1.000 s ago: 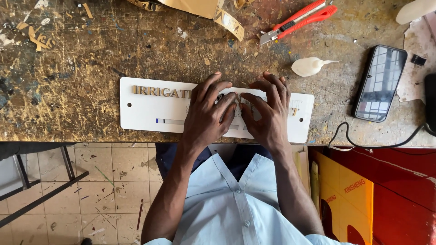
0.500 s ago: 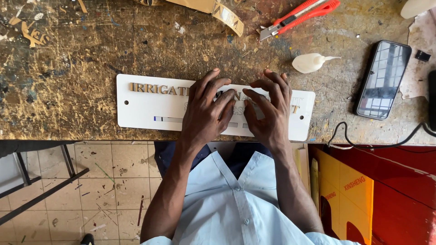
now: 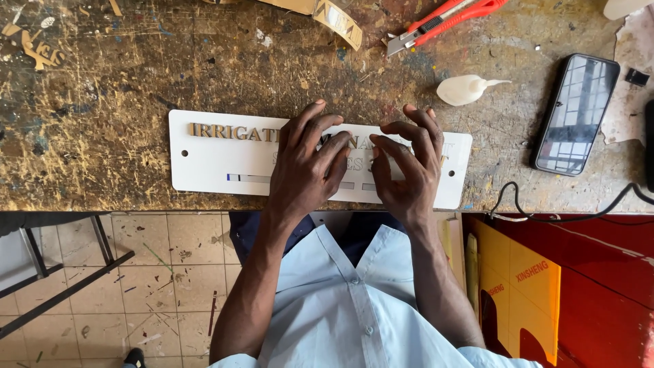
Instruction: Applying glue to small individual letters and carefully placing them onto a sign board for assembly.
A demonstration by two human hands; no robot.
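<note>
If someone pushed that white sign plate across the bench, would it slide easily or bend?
The white sign plate looks thin, flat and rigid, so it would probably slide rather than flex. The scarred workbench looks rough, likely adding drag. Both hands, left hand and right hand, rest on it, pinning it.

I'm in a light blue button-up shirt (image 3: 354, 313): open pointed collar, a placket down the front with small pale buttons, two of them showing. Dark navy layer (image 3: 354, 238) visible under the collar gap and at the edge beside it. Short sleeves, cuffs only just in view at the bottom, so both forearms are bare from there to the wrist. My left hand (image 3: 306, 170) and right hand (image 3: 409, 170): bare, no gloves, no rings, no watch or bracelet. Nails short and unpainted. One dark shoe tip (image 3: 134, 356) on the tiled floor.
</note>
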